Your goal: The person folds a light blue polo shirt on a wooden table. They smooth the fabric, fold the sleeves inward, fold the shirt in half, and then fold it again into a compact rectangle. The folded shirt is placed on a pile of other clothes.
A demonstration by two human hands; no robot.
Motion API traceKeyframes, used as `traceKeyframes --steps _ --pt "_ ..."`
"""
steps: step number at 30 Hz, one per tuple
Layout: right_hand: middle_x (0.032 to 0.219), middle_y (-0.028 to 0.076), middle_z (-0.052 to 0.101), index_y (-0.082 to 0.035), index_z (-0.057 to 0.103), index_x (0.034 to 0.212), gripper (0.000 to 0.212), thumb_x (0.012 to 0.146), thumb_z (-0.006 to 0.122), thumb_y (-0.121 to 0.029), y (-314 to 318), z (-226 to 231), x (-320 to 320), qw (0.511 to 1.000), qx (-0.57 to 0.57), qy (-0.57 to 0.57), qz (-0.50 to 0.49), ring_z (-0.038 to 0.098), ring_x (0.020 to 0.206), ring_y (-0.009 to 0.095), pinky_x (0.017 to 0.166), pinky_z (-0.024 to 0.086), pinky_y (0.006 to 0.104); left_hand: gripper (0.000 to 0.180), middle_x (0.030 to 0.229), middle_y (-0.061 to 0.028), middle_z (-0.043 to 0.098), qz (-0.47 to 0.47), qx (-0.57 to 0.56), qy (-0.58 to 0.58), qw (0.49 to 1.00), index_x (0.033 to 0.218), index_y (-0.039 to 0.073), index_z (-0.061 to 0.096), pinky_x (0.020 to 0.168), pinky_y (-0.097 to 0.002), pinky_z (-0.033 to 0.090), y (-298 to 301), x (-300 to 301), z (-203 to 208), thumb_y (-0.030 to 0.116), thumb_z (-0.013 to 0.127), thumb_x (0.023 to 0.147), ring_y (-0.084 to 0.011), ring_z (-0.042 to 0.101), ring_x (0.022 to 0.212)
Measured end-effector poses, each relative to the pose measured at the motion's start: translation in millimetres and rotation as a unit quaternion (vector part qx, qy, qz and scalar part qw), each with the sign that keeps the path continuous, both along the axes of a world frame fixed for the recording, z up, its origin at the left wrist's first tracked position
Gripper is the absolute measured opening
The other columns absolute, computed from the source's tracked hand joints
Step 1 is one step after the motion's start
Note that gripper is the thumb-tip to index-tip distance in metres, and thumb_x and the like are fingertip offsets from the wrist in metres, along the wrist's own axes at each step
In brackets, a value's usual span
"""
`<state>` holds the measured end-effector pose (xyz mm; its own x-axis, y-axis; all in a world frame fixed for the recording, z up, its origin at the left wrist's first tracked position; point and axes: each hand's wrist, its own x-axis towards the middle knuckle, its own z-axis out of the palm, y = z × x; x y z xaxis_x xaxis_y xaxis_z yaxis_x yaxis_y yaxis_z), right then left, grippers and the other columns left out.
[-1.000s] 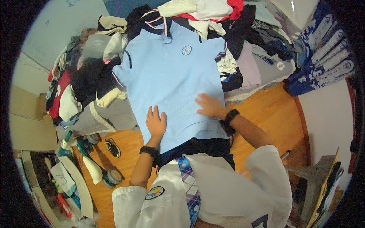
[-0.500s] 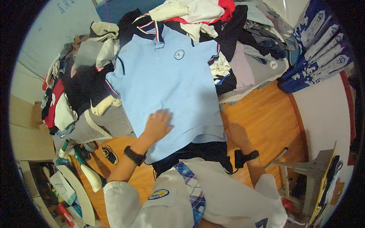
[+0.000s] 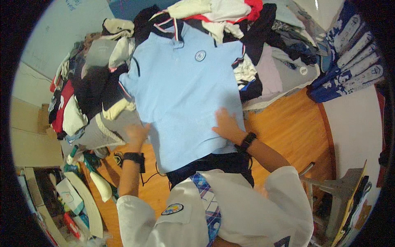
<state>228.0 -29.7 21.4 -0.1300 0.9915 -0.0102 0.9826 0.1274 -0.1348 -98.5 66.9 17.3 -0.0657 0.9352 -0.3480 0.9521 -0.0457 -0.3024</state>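
A light blue polo shirt (image 3: 181, 94) lies spread out, front up, its dark collar with red and white trim at the far end and a round badge on the chest. My right hand (image 3: 227, 124) rests on the lower right of the shirt with its fingers spread. Beside the shirt's lower left edge is my left hand (image 3: 137, 133), a little blurred, fingers apart and holding nothing. The shirt's near hem reaches toward my lap, over dark cloth (image 3: 210, 166).
Heaped clothes (image 3: 96, 70) lie left of the shirt, with more clothes (image 3: 263, 53) behind and to the right. A blue and white patterned cloth (image 3: 349, 61) hangs at the far right. A grey stool (image 3: 339, 185) stands at lower right on the wooden floor (image 3: 284, 123).
My left hand has moved off the shirt to its left edge. My right hand has come from beside the shirt onto its lower right. The view has shifted slightly.
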Motion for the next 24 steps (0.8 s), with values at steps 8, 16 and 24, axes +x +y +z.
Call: traceKeyframes --steps 8,16,24 --pt "0.085 0.019 0.057 0.000 0.059 0.082 0.050 0.076 0.036 -0.044 -17.2 21.1 26.3 0.956 -0.282 0.040 -0.070 0.054 0.081 0.033 0.073 0.041 0.0404 0.044 0.114 -0.0145 0.045 0.111 -0.187 0.032 0.976 0.106 0.004 0.050 0.084 -0.0436 0.033 -30.9 -54.9 33.1 0.036 0.035 0.079 -0.0304 0.046 0.100" --pt "0.086 0.020 0.056 0.002 0.059 0.082 0.048 0.077 0.035 -0.039 -16.9 13.5 19.7 0.955 -0.292 0.018 -0.056 0.054 0.081 0.033 0.070 0.042 0.0419 0.022 0.085 -0.0105 0.053 -0.361 -0.042 -0.363 0.858 0.089 0.008 0.054 0.067 -0.0371 0.042 10.0 135.2 31.9 0.022 0.049 0.073 -0.0285 0.051 0.080" --pt "0.067 0.013 0.059 -0.010 0.063 0.068 0.025 0.072 0.044 -0.025 -16.1 -10.6 7.8 0.973 -0.173 -0.126 -0.089 0.056 0.064 0.033 0.045 0.040 0.0503 0.010 0.080 -0.0081 0.053 -0.445 -0.009 -0.400 0.801 0.071 0.006 0.051 0.062 -0.0378 0.043 21.3 210.3 -13.4 0.016 0.051 0.069 -0.0270 0.052 0.076"
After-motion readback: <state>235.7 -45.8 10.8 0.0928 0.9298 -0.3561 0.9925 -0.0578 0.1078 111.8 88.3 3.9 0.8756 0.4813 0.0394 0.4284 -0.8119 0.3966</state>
